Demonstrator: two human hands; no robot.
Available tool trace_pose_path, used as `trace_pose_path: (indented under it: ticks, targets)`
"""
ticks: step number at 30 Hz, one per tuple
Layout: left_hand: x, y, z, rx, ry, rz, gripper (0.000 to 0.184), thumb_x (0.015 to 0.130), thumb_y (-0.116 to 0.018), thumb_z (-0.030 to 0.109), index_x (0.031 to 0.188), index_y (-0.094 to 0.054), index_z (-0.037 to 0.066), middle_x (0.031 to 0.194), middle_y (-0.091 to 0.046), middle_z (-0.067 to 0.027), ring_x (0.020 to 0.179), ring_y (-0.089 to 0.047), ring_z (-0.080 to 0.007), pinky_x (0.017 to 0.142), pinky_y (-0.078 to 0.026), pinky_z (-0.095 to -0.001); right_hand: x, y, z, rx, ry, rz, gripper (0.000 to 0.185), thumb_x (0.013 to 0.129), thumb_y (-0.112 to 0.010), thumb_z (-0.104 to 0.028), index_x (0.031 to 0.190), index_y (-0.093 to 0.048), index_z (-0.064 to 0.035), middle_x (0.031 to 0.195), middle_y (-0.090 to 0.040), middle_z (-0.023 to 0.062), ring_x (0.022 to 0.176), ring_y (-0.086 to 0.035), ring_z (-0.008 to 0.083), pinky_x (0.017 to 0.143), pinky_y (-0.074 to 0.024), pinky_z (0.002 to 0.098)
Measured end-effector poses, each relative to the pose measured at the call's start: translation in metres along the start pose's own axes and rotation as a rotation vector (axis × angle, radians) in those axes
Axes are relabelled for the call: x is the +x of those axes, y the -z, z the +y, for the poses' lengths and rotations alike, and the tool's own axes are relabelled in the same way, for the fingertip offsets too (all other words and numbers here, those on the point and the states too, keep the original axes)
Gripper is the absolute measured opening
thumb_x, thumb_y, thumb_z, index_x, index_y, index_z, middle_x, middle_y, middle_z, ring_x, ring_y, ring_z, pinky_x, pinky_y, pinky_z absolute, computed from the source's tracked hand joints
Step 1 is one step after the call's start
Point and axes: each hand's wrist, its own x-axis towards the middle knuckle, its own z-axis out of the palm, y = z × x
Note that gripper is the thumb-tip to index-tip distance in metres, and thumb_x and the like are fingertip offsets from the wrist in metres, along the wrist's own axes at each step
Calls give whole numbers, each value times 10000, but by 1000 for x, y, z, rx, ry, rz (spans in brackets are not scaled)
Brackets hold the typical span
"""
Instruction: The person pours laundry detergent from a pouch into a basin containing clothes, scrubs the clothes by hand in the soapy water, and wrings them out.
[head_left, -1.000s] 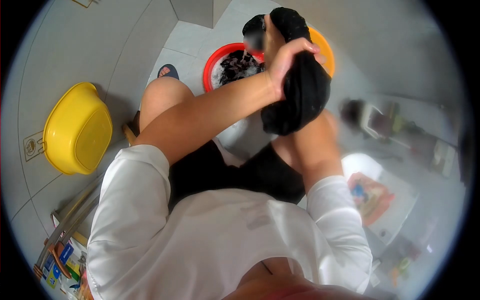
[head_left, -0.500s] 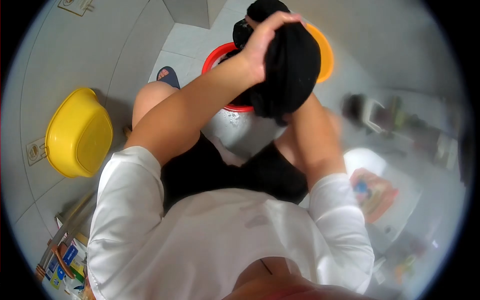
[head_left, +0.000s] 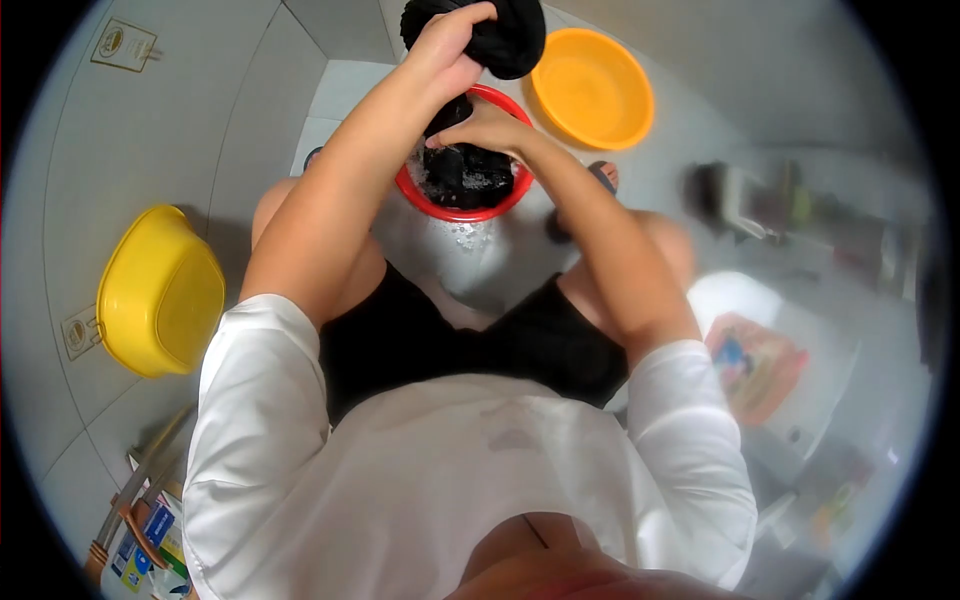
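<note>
High above the red basin (head_left: 487,214), my left hand (head_left: 447,50) grips black cloth (head_left: 508,38), bunched up with its upper part cut off by the frame edge. Below and to the right of it, my right hand (head_left: 478,128) is over the basin, its fingers closed on a black strip of the cloth. Wet dark cloth (head_left: 468,180) with some suds lies inside the basin. How the held cloth joins the cloth in the basin is partly hidden by my hands.
An orange basin (head_left: 592,90) stands on the floor to the right of the red one. On the left wall hangs a yellow basin (head_left: 162,292). At the right is a pinkish plastic bag (head_left: 755,368). Packets (head_left: 150,540) show at the lower left.
Both hands have moved left, with the left higher and the right lowered to the red basin. The black cloth has shifted up and left, uncovering both basins.
</note>
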Motion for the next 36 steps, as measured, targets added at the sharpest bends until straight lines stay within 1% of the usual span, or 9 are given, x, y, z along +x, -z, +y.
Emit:
trace_pose_path:
  ticks: [5, 9, 15, 17, 19, 23, 25, 29, 36]
  targets:
    - [1, 20, -9, 933, -248, 125, 314, 840, -723, 142, 1017, -687, -115, 971, -742, -164, 897, -722, -273, 833, -565, -396, -20, 31, -9, 84, -56, -209, 870, 662, -924, -351, 1362, -579, 33, 1269, -679, 139, 1180, -637, 222, 1056, -466, 328]
    - [-16, 19, -4, 1526, -459, -9, 320, 816, -689, 119, 1026, -655, -119, 944, -707, -310, 907, -702, -452, 832, -555, -448, -40, 52, -17, 47, -98, -238, 676, 717, -885, -311, 1252, -682, 49, 1245, -711, 137, 1142, -668, 213, 1053, -470, 306]
    - [-23, 45, 1, 1699, -769, -434, 419, 865, -657, 161, 1229, -604, -39, 1035, -665, -300, 975, -633, -489, 853, -533, -451, -47, 77, -13, 36, -234, -173, 431, 765, -824, -301, 1073, -788, -2, 1195, -744, 112, 1146, -670, 198, 1056, -472, 297]
    - [-34, 34, 11, 1815, -255, -479, 425, 857, -651, 166, 1246, -599, 4, 1031, -656, -307, 948, -621, -483, 864, -529, -454, -49, 86, -7, 77, -251, -142, 395, 797, -793, -304, 1078, -791, -27, 1193, -745, 107, 1173, -654, 199, 1075, -456, 299]
    - [-43, 32, 12, 1763, -339, -546, 385, 805, -678, 188, 1134, -636, -7, 869, -666, -281, 815, -656, -431, 750, -549, -461, -52, 94, -8, 150, -179, -147, 392, 796, -797, -278, 1077, -764, -7, 1085, -751, 89, 1049, -686, 191, 981, -521, 301]
    - [-55, 28, 16, 2042, 33, -590, 487, 751, -766, 257, 1147, -651, -3, 920, -684, -279, 871, -675, -416, 781, -548, -470, -52, 95, -3, 99, -267, -177, 485, 784, -788, -437, 1114, -777, -81, 1286, -704, 119, 1222, -628, 218, 1106, -427, 332]
    - [-57, 52, 2, 1834, -544, -702, 610, 739, -822, 231, 1280, -611, 44, 1068, -674, -281, 971, -657, -423, 843, -538, -451, -51, 93, 2, 180, -358, -214, 524, 777, -794, -449, 1160, -759, -94, 1318, -687, 120, 1259, -607, 216, 1113, -420, 338]
    - [-52, 54, -12, 1769, -588, -508, 542, 712, -862, 249, 1170, -676, 27, 1021, -694, -253, 943, -668, -433, 807, -559, -468, -49, 86, -5, 260, -455, -297, 740, 732, -838, -488, 1321, -674, -71, 1396, -634, 159, 1332, -565, 234, 1123, -412, 343]
    - [-58, 70, -12, 2086, -486, -361, 187, 670, -710, 81, 807, -690, -44, 845, -680, -289, 815, -682, -454, 714, -569, -487, -38, 51, -22, -295, -195, -333, 801, 654, -932, -432, 1187, -688, 115, 1236, -707, 200, 1171, -662, 269, 1025, -481, 344]
